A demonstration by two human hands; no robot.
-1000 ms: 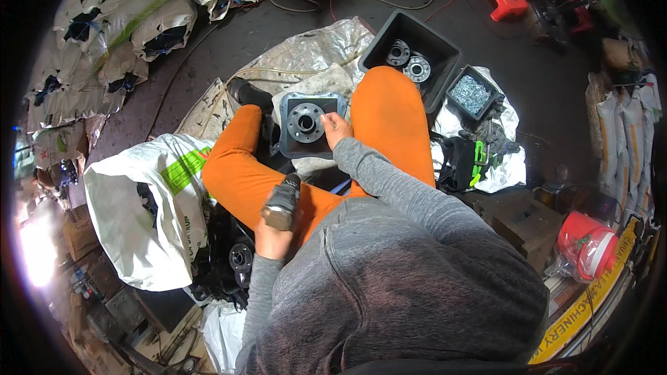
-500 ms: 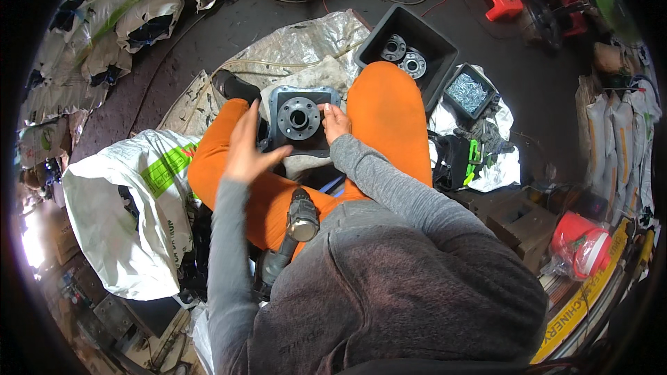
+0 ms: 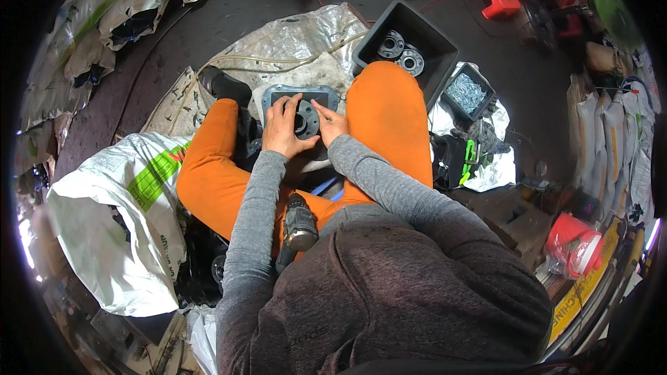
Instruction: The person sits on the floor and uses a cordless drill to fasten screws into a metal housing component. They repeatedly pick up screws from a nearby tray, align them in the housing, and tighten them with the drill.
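Note:
A round, dark metal flanged hub (image 3: 312, 119), with a central bore and bolt holes round its face, sits on a dark stand (image 3: 327, 96) with a grey rim between my knees. My left hand (image 3: 281, 130) covers the hub's left side, fingers over the far edge and thumb along the near edge. On the opposite side, my right hand (image 3: 331, 123) grips the right edge, its thumb near the top. Part of the hub and most of the stand are hidden under my hands. A cordless drill (image 3: 300, 226) lies on my lap, touched by neither hand.
At far right, a black bin (image 3: 435, 42) holds two similar hubs (image 3: 410, 62). Beside it stands a small tray of screws (image 3: 467, 94). A large white sack (image 3: 97, 201) slumps at my left. A hose (image 3: 278, 61) crosses the sheet ahead.
My left hand has come in from the left and closed over the hub's left side. The right hand has stayed at the right edge, its thumb shifting a little. The view has moved slightly.

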